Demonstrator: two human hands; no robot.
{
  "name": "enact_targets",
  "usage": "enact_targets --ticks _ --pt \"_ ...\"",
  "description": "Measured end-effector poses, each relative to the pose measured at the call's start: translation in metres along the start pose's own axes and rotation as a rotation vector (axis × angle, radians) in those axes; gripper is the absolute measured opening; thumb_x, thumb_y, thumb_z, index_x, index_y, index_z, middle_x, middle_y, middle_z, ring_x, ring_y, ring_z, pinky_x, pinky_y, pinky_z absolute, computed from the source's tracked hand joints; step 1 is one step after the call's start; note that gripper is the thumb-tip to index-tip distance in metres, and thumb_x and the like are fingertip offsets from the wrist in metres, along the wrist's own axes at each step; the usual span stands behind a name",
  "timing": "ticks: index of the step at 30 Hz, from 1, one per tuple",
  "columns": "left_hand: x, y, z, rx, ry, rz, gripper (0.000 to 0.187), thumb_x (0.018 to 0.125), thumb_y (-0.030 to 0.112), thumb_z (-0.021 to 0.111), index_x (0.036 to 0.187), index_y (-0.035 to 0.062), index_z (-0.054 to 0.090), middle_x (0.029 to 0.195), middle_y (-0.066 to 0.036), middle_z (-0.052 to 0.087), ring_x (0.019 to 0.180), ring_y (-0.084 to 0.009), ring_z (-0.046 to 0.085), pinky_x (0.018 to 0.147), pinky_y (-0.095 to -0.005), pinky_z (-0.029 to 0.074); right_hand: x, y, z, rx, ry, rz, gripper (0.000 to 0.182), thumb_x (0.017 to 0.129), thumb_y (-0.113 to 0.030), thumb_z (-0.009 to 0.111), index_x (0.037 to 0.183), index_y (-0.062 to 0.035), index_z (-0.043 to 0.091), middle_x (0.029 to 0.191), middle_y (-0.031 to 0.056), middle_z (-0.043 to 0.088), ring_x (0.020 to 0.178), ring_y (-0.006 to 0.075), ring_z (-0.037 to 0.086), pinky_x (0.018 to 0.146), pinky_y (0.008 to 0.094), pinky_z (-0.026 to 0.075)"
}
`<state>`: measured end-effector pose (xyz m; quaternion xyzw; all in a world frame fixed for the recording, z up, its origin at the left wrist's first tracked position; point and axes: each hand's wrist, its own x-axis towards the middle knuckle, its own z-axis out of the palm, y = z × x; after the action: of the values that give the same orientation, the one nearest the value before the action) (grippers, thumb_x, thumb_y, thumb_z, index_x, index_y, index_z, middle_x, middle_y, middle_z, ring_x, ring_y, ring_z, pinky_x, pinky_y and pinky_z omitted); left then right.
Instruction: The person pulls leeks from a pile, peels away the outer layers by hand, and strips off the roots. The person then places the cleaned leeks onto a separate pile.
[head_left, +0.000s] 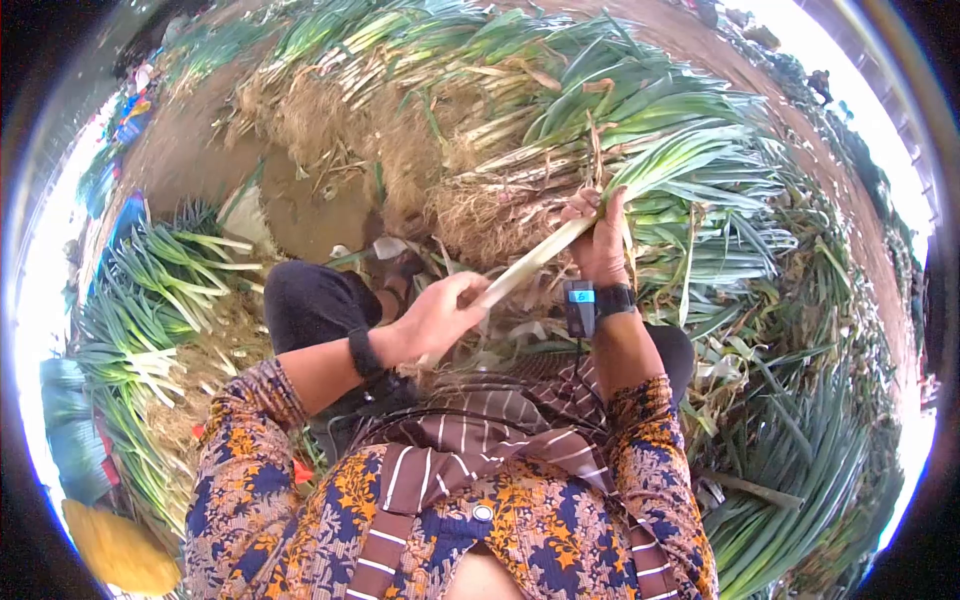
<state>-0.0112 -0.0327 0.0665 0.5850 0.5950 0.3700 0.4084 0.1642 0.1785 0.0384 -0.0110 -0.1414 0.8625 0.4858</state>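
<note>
A leek (541,256) slants across the middle of the view, its pale shaft low and its green leaves (690,160) fanning up to the right. My right hand (603,238) is closed around it where the white turns green, thumb pointing up. Lower down, the fingers of my left hand (440,318) are closed on the pale end of the same leek. That end is partly hidden by the hand. Just beyond my hands lies a large heap of leeks (510,200), their tangled brown roots facing me.
Trimmed-looking leeks with clean white ends (170,375) lie in a pile at the left. More leek leaves (800,490) spread at the lower right. Peeled scraps (520,330) litter the ground between my knees. A muddy puddle (315,210) sits ahead, and a yellow object (120,548) is at lower left.
</note>
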Motion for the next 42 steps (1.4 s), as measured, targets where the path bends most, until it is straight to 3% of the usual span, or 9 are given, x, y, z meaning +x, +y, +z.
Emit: enact_targets --ticks 16,19,23,25,27,29,34,38,42 --pt "0.043 0.025 0.025 0.182 0.131 0.178 0.025 0.075 0.007 0.07 0.096 0.0021 0.058 0.093 -0.006 0.057 0.078 -0.0145 0.058 0.071 -0.0272 0.047 -0.033 -0.009 -0.007 0.144 -0.124 0.002 0.032 0.087 -0.036 0.061 0.114 -0.02 0.053 0.08 -0.0021 0.043 0.069 0.0107 0.042 0.073 0.03 0.041" --pt "0.038 0.028 0.023 0.352 0.201 0.31 0.021 0.077 0.013 0.068 0.095 0.004 0.061 0.089 -0.01 0.06 0.082 -0.0239 0.06 0.073 -0.0336 0.047 -0.05 -0.019 0.007 -0.908 0.378 -0.053 0.045 0.088 -0.038 0.058 0.12 -0.0074 0.048 0.101 0.0105 0.057 0.093 0.0211 0.055 0.078 0.0393 0.05" --pt "0.001 0.024 0.002 0.172 0.053 0.298 0.024 0.077 0.01 0.063 0.097 0.0029 0.051 0.088 -0.014 0.054 0.082 -0.0287 0.056 0.073 -0.0396 0.045 -0.038 -0.008 0.014 -0.565 0.414 -0.108 0.048 0.091 -0.037 0.053 0.122 -0.0018 0.045 0.107 0.0203 0.061 0.1 0.0259 0.06 0.084 0.0379 0.052" --pt "-0.032 0.035 -0.018 0.216 -0.1 0.124 0.023 0.082 0.011 0.057 0.101 0.0009 0.048 0.087 -0.018 0.053 0.078 -0.0344 0.058 0.073 -0.042 0.047 -0.026 0.001 0.004 -1.251 0.233 -0.563 0.046 0.085 -0.033 0.065 0.115 -0.0024 0.047 0.093 0.0119 0.057 0.082 0.0213 0.057 0.07 0.0343 0.051" --pt "-0.056 0.023 -0.018 0.33 -0.008 0.17 0.025 0.086 0.015 0.054 0.104 0.0002 0.047 0.09 -0.021 0.057 0.083 -0.0376 0.059 0.073 -0.0432 0.047 -0.024 -0.011 0.031 -0.584 0.452 -0.27 0.048 0.082 -0.036 0.069 0.111 -0.0029 0.048 0.088 0.0074 0.053 0.073 0.0176 0.053 0.062 0.0323 0.047" --pt "-0.08 0.024 -0.036 0.443 0.037 0.155 0.027 0.087 0.018 0.054 0.106 0.0008 0.048 0.092 -0.021 0.058 0.085 -0.0383 0.059 0.072 -0.0434 0.047 -0.028 0.017 0.101 -0.929 0.755 -0.373 0.047 0.084 -0.041 0.067 0.11 -0.0054 0.05 0.083 0.0035 0.051 0.068 0.0118 0.049 0.057 0.0294 0.044" --pt "-0.101 0.021 -0.065 0.17 0.083 -0.175 0.03 0.087 0.03 0.059 0.1 0.003 0.053 0.082 -0.021 0.059 0.08 -0.0383 0.06 0.068 -0.04 0.046 0.01 0.073 0.147 -0.902 0.269 -0.459 0.031 0.094 -0.027 0.054 0.115 -0.0049 0.048 0.097 0.0088 0.058 0.072 0.0144 0.054 0.061 0.0255 0.047" --pt "-0.123 0.012 -0.092 -0.149 0.422 -0.199 0.029 0.087 0.032 0.059 0.096 0.0046 0.058 0.073 -0.003 0.058 0.07 -0.0094 0.056 0.056 -0.0247 0.044 0.026 0.148 0.256 -1.331 -0.427 -0.197 0.043 0.092 -0.022 0.054 0.128 -0.0025 0.041 0.11 0.0131 0.06 0.093 0.0208 0.06 0.075 0.032 0.05" --pt "-0.14 0.002 -0.152 -0.763 0.705 -0.184 0.022 0.091 0.026 0.056 0.096 0.005 0.056 0.072 0.002 0.055 0.063 -0.0056 0.053 0.048 -0.0178 0.041 0.008 0.201 0.285 -1.461 -0.816 -0.066 0.049 0.09 -0.02 0.058 0.132 -0.0025 0.041 0.107 0.0131 0.061 0.097 0.0189 0.059 0.083 0.0311 0.048"
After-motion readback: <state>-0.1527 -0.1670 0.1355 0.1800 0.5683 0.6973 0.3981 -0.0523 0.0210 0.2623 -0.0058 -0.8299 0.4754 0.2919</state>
